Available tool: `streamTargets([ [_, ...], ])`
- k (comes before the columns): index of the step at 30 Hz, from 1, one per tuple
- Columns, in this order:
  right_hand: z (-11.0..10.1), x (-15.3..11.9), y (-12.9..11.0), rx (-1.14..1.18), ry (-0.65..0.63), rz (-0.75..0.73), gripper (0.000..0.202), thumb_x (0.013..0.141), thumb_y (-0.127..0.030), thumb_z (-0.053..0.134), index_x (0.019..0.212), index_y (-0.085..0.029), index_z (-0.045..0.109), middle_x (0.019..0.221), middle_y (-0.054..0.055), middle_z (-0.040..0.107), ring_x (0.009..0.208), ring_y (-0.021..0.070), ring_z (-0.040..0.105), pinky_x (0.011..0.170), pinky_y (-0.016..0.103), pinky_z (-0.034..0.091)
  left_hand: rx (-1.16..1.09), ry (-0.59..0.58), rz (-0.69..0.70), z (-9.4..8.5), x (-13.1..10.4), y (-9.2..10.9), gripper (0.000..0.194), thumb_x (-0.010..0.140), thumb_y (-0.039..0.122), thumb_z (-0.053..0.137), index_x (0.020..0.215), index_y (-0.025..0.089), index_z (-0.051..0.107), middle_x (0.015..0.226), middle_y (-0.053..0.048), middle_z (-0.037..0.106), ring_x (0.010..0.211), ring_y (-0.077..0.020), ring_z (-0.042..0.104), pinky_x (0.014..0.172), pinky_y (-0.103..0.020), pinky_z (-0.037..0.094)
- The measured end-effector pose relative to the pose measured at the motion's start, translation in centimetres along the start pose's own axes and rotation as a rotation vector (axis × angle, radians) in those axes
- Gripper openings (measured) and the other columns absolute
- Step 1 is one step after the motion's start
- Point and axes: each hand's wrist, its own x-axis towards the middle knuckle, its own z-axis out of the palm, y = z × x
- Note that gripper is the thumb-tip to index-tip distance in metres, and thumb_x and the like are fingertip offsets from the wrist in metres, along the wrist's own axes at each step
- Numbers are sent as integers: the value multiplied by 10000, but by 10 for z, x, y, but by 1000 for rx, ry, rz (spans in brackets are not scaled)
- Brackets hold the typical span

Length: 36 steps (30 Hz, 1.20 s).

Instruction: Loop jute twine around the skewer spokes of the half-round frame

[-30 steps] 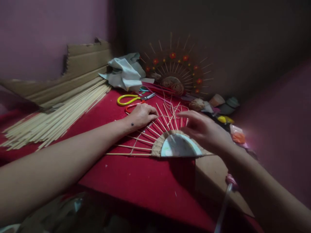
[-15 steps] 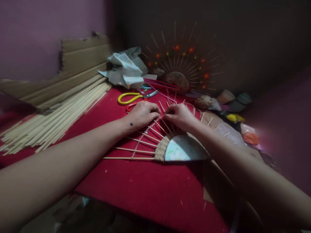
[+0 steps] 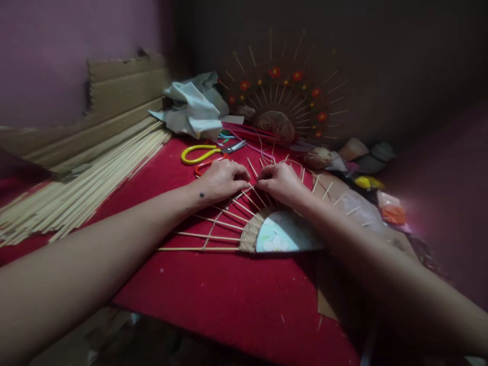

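Note:
A half-round fan frame lies on the red table: a blue floral half-disc [image 3: 280, 235], a woven band [image 3: 250, 235] around its curve, and thin sticks [image 3: 221, 236] radiating outward. A strand of twine [image 3: 213, 227] crosses the left sticks and runs up to my fingers. My left hand [image 3: 224, 179] is closed in a pinch on the twine by the upper sticks. Close beside it, my right hand [image 3: 282, 182] pinches the twine too, thumb and forefinger together. The exact fingertip contact is too small to make out. Scissors [image 3: 204, 153] with yellow and red handles lie behind my left hand.
Bundled pale sticks [image 3: 95, 178] lie at left before torn cardboard [image 3: 125, 84]. Crumpled pale cloth [image 3: 196, 109] sits at the back. A finished-looking fan with red flowers [image 3: 274, 72] stands behind. Twine balls [image 3: 317, 157] and small packets [image 3: 392, 211] line the right side.
The whole view has shifted slightly, so things appear a little further left. Both hands keep their pinch at nearly the same place on the frame.

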Motion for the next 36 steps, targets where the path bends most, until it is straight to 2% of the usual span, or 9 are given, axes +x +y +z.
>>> streamTargets([
  [6,2,0,-2,-44,-9,17,137,674,-169,582,696,-127,710,574,32,604,572,125,511,556,249,344,24,-12,-8,0,1,0,213,779,244,584,914,159,725,903,-69,732,866,-186,634,794,-295,434],
  [13,2,0,-3,-26,26,22,133,666,-171,573,671,-131,699,515,3,538,556,116,477,541,244,323,47,-1,-17,0,0,1,229,781,235,563,925,169,729,910,-64,733,876,-191,636,783,-290,430],
  [22,2,-3,-9,-109,-10,68,143,684,-185,578,693,-145,715,513,28,567,539,134,505,536,262,322,59,-4,-11,1,0,0,233,787,230,556,932,164,726,925,-68,732,883,-193,637,806,-303,440],
  [32,5,3,-1,-133,-12,119,151,661,-232,624,737,-197,749,557,20,619,577,151,553,505,251,319,-15,91,-51,0,-1,1,232,781,190,539,909,141,727,881,-68,729,833,-177,641,806,-295,457],
  [36,5,5,1,-135,-27,85,126,658,-201,635,723,-186,742,589,23,643,585,142,561,511,243,331,-39,92,-79,-3,-1,0,233,771,197,546,903,135,727,861,-73,725,799,-177,639,801,-307,461],
])
